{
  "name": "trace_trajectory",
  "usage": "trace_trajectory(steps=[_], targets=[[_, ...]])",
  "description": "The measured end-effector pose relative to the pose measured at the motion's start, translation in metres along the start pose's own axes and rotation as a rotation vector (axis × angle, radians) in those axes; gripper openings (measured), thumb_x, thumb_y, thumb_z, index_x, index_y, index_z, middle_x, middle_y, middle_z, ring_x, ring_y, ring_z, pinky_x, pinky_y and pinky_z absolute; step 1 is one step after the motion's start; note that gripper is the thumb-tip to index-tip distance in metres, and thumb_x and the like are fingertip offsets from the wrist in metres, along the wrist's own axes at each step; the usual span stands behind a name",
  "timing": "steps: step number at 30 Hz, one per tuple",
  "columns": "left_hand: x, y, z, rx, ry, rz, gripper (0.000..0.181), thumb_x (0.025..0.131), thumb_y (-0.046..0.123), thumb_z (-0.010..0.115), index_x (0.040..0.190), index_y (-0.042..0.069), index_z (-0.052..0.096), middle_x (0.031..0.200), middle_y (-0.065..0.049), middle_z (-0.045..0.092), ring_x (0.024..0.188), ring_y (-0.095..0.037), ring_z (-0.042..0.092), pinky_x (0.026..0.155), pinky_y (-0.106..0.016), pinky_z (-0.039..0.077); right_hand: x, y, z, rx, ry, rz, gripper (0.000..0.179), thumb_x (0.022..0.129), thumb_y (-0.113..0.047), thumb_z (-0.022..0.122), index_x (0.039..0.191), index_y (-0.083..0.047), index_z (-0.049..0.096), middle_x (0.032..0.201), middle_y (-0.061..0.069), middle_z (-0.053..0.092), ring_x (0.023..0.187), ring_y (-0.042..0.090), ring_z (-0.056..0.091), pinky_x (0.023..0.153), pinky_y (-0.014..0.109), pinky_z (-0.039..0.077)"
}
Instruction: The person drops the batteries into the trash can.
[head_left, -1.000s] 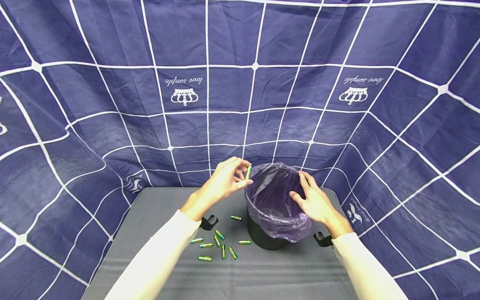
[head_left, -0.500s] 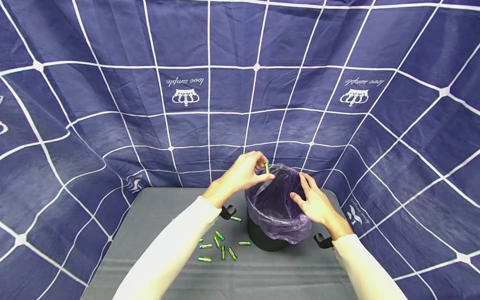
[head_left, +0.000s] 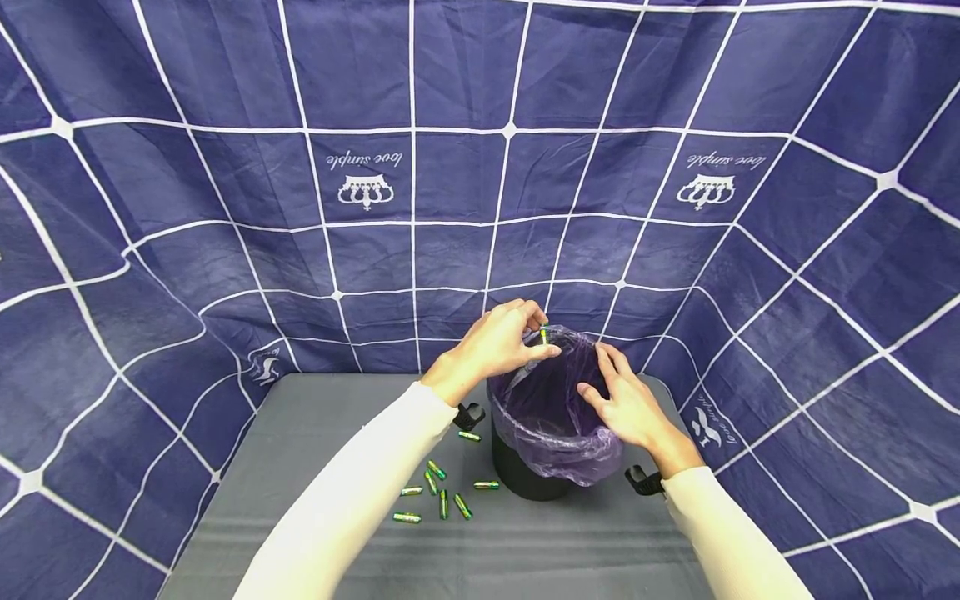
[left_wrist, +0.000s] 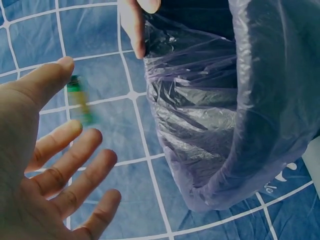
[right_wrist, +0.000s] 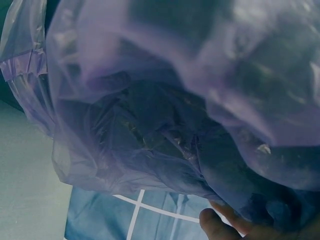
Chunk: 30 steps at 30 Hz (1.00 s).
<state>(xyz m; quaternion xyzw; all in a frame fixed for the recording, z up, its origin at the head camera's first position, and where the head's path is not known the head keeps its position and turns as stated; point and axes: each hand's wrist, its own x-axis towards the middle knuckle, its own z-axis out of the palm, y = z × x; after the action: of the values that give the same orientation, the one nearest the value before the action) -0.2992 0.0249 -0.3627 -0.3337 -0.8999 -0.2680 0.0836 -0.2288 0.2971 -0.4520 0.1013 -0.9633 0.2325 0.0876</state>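
Note:
In the head view my left hand (head_left: 504, 342) is raised over the far left rim of a black bin (head_left: 525, 475) lined with a purple plastic bag (head_left: 566, 450). A green-and-yellow battery (left_wrist: 80, 101) shows blurred in the left wrist view, between the thumb and the spread fingers, which are not closed round it. My right hand (head_left: 630, 408) rests on the bag at the bin's right rim, its fingers extended along the edge and the thumb inside the opening. From the right wrist, the bag (right_wrist: 125, 150) fills most of the view and hides much of that hand.
Several more batteries, one of them (head_left: 486, 485) near the bin's base, lie scattered on the grey table (head_left: 337, 433) to the left of the bin. A blue cloth (head_left: 450, 183) with white grid lines hangs behind and at both sides.
My left hand has moved right with the battery, from beside the bin to over its opening, and its fingers have now spread from the battery. My right hand has stayed on the rim.

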Motion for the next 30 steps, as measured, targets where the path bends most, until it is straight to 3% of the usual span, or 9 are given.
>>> trace_trajectory(steps=[7,17,25,30], targets=[[-0.01,-0.006,-0.004,0.038,-0.019,-0.036,0.06,0.102,0.056,0.088,0.145,0.015,0.076,0.141,-0.004,0.078,0.135,-0.025,0.077,0.119,-0.052,0.06,0.002,0.001,0.001,0.0,0.001,-0.009,0.084,0.118,-0.039,0.062,0.181,0.006,0.028,0.186,0.028,0.032,0.158,0.06,0.055,0.128,0.075,0.046],[-0.029,-0.021,-0.007,0.048,-0.03,-0.017,0.057,0.105,0.054,0.085,0.149,0.018,0.076,0.147,-0.006,0.075,0.142,-0.029,0.074,0.121,-0.059,0.056,0.002,0.001,0.0,0.003,-0.014,0.008,0.086,0.118,-0.04,0.062,0.182,0.004,0.026,0.187,0.028,0.03,0.159,0.061,0.053,0.129,0.075,0.045],[-0.055,-0.038,-0.006,0.064,-0.018,-0.038,0.059,0.104,0.054,0.086,0.152,0.021,0.076,0.148,-0.007,0.074,0.144,-0.032,0.072,0.119,-0.063,0.056,0.001,0.002,-0.001,0.0,-0.01,0.002,0.086,0.118,-0.042,0.06,0.182,0.004,0.027,0.187,0.028,0.029,0.158,0.061,0.055,0.128,0.076,0.045],[-0.074,-0.054,-0.003,0.047,0.024,-0.041,0.055,0.105,0.051,0.086,0.15,0.021,0.077,0.144,-0.008,0.075,0.136,-0.032,0.075,0.117,-0.061,0.059,0.002,0.002,-0.001,-0.004,-0.011,-0.003,0.086,0.118,-0.042,0.06,0.182,0.004,0.026,0.187,0.028,0.029,0.158,0.061,0.054,0.128,0.076,0.046]])
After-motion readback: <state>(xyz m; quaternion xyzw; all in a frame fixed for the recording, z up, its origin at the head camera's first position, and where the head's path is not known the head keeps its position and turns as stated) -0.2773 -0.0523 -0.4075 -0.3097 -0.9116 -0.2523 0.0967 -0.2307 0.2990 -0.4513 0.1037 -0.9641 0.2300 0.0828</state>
